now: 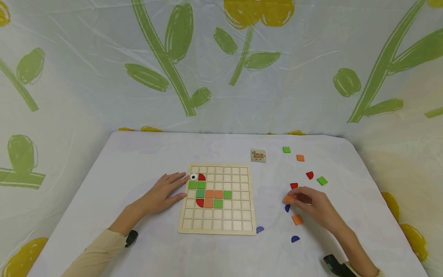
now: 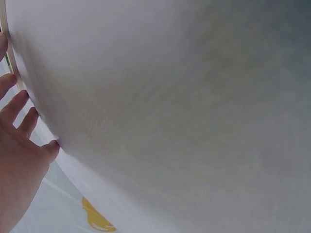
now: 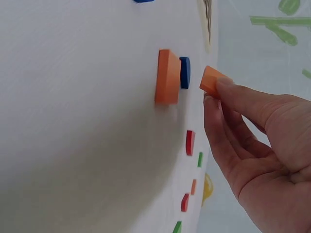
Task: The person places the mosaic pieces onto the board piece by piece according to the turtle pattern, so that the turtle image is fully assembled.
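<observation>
A wooden grid board (image 1: 237,225) lies on the table. In its upper left part sit a white eye tile (image 1: 194,177), red quarter-round tiles (image 1: 202,177), green square tiles (image 1: 227,194) and orange square tiles (image 1: 219,194). My left hand (image 1: 162,194) rests at the board's left edge, fingers extended and touching it. Between thumb and fingers, my right hand (image 1: 316,206) pinches an orange square tile (image 3: 211,81), which the right wrist view shows lifted off the table. A blue half-round tile (image 1: 287,208) and another orange square (image 1: 297,219) lie close below that hand.
Around the right hand lie more loose tiles: red pieces (image 1: 309,175), green squares (image 1: 322,181), an orange square (image 1: 300,157) and blue half-rounds (image 1: 295,239). One blue half-round (image 1: 260,229) lies by the board's lower right corner. A small pattern card (image 1: 258,156) lies behind the board.
</observation>
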